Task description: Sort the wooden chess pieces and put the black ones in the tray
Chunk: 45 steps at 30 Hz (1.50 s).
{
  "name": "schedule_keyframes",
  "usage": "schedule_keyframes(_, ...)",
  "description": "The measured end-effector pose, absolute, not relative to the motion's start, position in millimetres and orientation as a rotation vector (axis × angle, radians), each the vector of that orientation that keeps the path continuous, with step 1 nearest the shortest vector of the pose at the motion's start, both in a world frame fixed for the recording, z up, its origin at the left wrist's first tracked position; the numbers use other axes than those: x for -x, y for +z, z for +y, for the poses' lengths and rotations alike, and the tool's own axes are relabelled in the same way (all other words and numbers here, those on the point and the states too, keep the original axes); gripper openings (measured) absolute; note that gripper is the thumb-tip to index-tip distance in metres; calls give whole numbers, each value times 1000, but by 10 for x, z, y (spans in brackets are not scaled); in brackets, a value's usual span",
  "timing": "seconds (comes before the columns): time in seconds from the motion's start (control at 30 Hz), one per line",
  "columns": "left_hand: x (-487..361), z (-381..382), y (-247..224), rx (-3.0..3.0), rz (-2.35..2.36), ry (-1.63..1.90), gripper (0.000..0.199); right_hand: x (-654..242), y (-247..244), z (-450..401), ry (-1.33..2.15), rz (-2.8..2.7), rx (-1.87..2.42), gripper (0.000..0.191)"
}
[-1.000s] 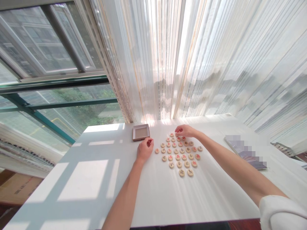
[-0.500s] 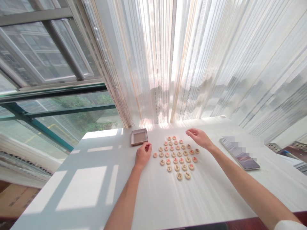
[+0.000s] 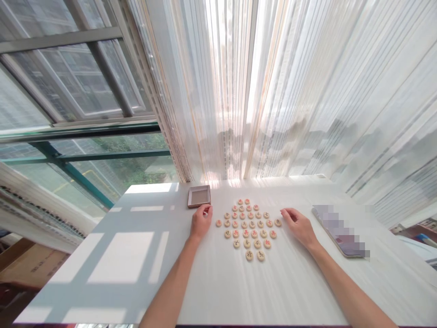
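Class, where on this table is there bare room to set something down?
Free: the table left of the left hand, and between the round pieces and its near edge. Narrower: between the right hand and the flat item. Crowded: among the pieces between the hands.

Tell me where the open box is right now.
In the head view, the open box sits at the table's far edge, left of the xiangqi pieces, just beyond the left hand.

Bright window backlight — crisp shadows, stretched edges.
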<state>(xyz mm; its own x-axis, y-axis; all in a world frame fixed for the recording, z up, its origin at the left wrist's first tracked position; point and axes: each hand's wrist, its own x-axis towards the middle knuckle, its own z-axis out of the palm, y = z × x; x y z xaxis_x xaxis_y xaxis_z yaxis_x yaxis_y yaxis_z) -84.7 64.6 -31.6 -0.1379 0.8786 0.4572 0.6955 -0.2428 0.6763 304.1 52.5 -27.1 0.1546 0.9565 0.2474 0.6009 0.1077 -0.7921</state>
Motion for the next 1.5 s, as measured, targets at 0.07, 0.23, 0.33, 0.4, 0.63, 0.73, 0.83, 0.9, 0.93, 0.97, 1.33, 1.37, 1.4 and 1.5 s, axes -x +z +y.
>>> schedule_keyframes(0.07,880,657,-279,-1966,1833,1339,21,-3031,-276,521,528,-1551,1584,40)
schedule_keyframes(0.23,1134,763,-127,-2125,1886,1238,18,-3050,-294,517,545,-1518,1585,38)
schedule_keyframes(0.33,1321,835,-58,-2210,1880,1094,21,-3075,-303,524,565,-1492,1585,40)
schedule_keyframes(0.4,1408,869,-36,-2263,1847,987,21,-3089,-305,530,577,-1478,1584,41)
schedule_keyframes(0.63,1475,933,-17,-2376,1774,758,18,-3112,-310,549,621,-1454,1591,41)
schedule_keyframes(0.73,1475,926,20,-2413,1755,720,15,-3117,-304,550,638,-1454,1592,40)
schedule_keyframes(0.83,1472,882,105,-2438,1763,742,16,-3116,-296,547,645,-1453,1598,41)
schedule_keyframes(0.9,1446,815,187,-2455,1770,775,19,-3116,-298,546,652,-1445,1598,40)
schedule_keyframes(0.93,1418,764,234,-2465,1770,790,20,-3116,-301,546,654,-1432,1595,40)
schedule_keyframes(0.97,1377,701,282,-2480,1763,804,22,-3115,-303,546,652,-1410,1585,41)
schedule_keyframes(1.33,321,-358,517,-2874,1153,971,31,-2408,173,-12,1197,-1369,978,51)
schedule_keyframes(1.37,250,-423,494,-2892,1104,953,31,-2287,217,-113,1294,-1375,948,56)
schedule_keyframes(1.4,196,-478,467,-2904,1069,949,31,-2176,246,-204,1353,-1360,935,60)
schedule_keyframes(1.5,129,-604,382,-2891,1014,967,28,-1957,240,-379,1415,-1271,960,61)
